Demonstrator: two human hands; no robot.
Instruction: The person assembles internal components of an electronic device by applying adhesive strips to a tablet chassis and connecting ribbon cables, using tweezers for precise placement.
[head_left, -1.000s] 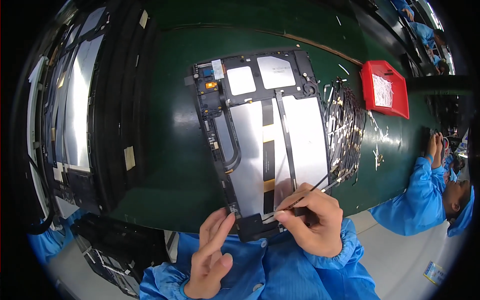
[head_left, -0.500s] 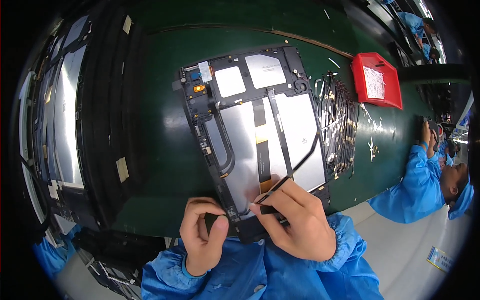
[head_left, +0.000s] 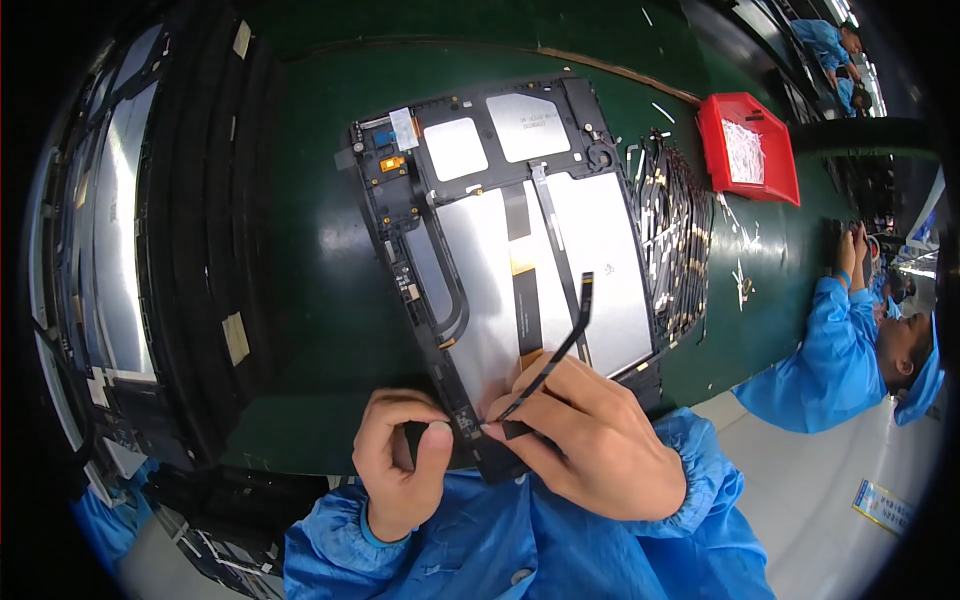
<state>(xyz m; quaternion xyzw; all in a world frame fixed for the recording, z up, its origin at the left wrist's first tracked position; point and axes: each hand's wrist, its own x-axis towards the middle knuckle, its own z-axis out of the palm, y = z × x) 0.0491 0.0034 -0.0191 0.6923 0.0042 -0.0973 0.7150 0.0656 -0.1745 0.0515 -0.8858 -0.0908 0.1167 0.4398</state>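
A large opened tablet-like device [head_left: 478, 260], with a black frame and silver metal plates, lies on the green tabletop in front of me. My right hand [head_left: 590, 440] pinches a thin black flex cable [head_left: 565, 345] near its lower end, over the device's near edge. The cable's free end rises over the silver plates. My left hand [head_left: 402, 462] is curled at the near left corner of the frame, with thumb and index tips close together against its edge. Whatever sits between those tips is too small to make out.
Right of the device lies a pile of similar black flex cables [head_left: 672, 240]. Behind it stands a red bin [head_left: 785, 165] of white strips, with scraps nearby. Black frames [head_left: 190, 250] are stacked at left. A person in blue [head_left: 815, 350] sits at right.
The cable's free end has swung left and now bends upward. My right hand has shifted slightly left, its fingertips nearer the left hand. The left hand keeps its curled pose.
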